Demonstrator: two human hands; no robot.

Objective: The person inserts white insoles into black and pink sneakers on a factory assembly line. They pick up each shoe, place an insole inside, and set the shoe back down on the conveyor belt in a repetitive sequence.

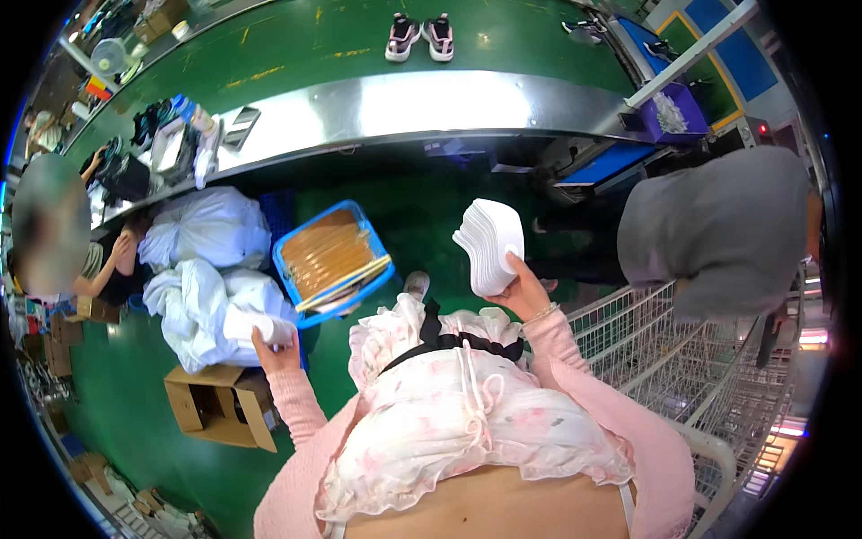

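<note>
A stack of white, insole-shaped sheets (488, 242) is fanned a little at its edges. My right hand (524, 295) grips it at its lower right end, with the fingers partly hidden behind the stack. To the left, my left hand (277, 351) closes on a smaller white bundle (247, 326), which looks like more of the same sheets. Behind that bundle lie pale, stuffed plastic bags (199, 301). Between my hands stands a blue basket (344, 310) holding brown, plastic-wrapped flat pieces (328, 254).
Ahead runs a metal-edged green conveyor (337, 112) carrying a pair of shoes (420, 38). An open cardboard box (220, 406) sits at lower left. At right are a wire cart (660, 346) and a bending person in grey (714, 234). Another person (108, 269) sits at left.
</note>
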